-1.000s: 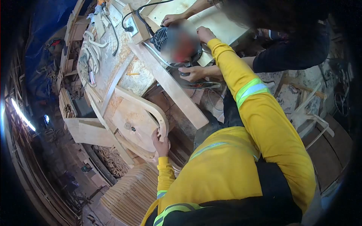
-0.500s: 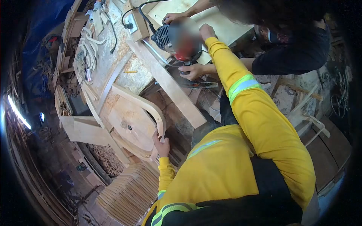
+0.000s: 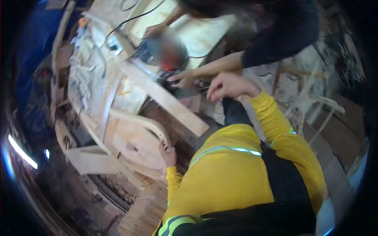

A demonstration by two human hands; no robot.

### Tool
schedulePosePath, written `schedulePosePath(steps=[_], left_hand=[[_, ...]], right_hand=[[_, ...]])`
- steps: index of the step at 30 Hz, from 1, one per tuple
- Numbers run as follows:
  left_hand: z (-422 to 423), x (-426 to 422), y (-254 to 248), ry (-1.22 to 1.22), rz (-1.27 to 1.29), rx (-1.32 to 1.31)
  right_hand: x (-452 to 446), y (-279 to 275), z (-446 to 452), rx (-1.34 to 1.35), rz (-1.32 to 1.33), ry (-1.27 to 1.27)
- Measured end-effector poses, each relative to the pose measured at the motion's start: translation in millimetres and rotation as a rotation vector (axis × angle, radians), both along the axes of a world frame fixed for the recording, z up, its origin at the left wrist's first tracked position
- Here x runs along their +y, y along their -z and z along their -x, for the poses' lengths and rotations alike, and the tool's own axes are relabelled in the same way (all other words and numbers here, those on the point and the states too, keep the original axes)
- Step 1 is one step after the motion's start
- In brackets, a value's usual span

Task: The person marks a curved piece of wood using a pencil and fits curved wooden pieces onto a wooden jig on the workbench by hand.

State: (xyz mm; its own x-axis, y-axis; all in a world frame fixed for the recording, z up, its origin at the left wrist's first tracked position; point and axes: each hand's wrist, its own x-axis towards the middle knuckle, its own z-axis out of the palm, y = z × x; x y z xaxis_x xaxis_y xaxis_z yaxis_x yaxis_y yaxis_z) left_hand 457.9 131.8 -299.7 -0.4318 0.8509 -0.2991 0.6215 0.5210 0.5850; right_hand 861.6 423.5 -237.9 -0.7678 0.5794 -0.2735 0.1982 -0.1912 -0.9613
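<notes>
Left hand [image 3: 168,156]: closed narrowly on the bent end of the curved wooden strip [image 3: 151,125], apparently steadying it; keeping it steady calls for a firm hold.
Curved wooden strip: left of the plank [image 3: 163,98], bend toward the wearer, long axis slanting away to the upper left.
Right hand [image 3: 232,84]: right of the plank, fingers loosely bent (whether they hold anything, I cannot tell).
Power tool [image 3: 169,65]: beyond the plank, under a co-worker's hands [image 3: 183,78].

1. Left hand [image 3: 168,155] grips curved wood strip [image 3: 154,126].
2. Right hand [image 3: 233,85] raised, fingers loosely bent, near co-worker's forearm [image 3: 218,65].
3. Co-worker's hands [image 3: 183,78] on power tool [image 3: 144,52], blurry.
4. Plank [image 3: 167,101] between tool and strip.
</notes>
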Motion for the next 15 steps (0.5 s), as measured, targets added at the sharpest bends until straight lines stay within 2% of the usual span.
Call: schedulePosePath(steps=[1, 3, 6, 8, 11, 13, 15], left_hand=[[0.9, 1.1, 2.3, -0.003, 0.016, -0.019], [3.7, 10.2, 13.0, 0.050, -0.001, -0.026], [5.6, 20.8, 17.2, 0.160, 0.016, -0.014], [6.7, 22.5, 25.3, 0.174, 0.003, -0.041], [9.5, 25.0, 27.2, 0.203, -0.002, -0.047], [10.5, 25.1, 30.1, 0.233, -0.011, -0.026], [-3.6, 26.8, 19.1, 0.178, 0.020, -0.086]], right_hand=[[-21.6, 6.7, -15.0, 0.097, 0.089, -0.112], [-64.8, 36.4, -31.8, 0.058, 0.358, -0.231], [-117.7, 105.0, -42.7, -0.033, 0.228, -0.266], [-142.7, 132.1, -50.5, -0.292, 0.368, -0.117], [-195.4, 223.2, -68.8, -0.416, 0.261, 0.164], [-215.9, 264.5, -83.0, -0.529, 0.170, 0.203], [-242.6, 317.4, -96.7, -0.689, 0.080, 0.135]])
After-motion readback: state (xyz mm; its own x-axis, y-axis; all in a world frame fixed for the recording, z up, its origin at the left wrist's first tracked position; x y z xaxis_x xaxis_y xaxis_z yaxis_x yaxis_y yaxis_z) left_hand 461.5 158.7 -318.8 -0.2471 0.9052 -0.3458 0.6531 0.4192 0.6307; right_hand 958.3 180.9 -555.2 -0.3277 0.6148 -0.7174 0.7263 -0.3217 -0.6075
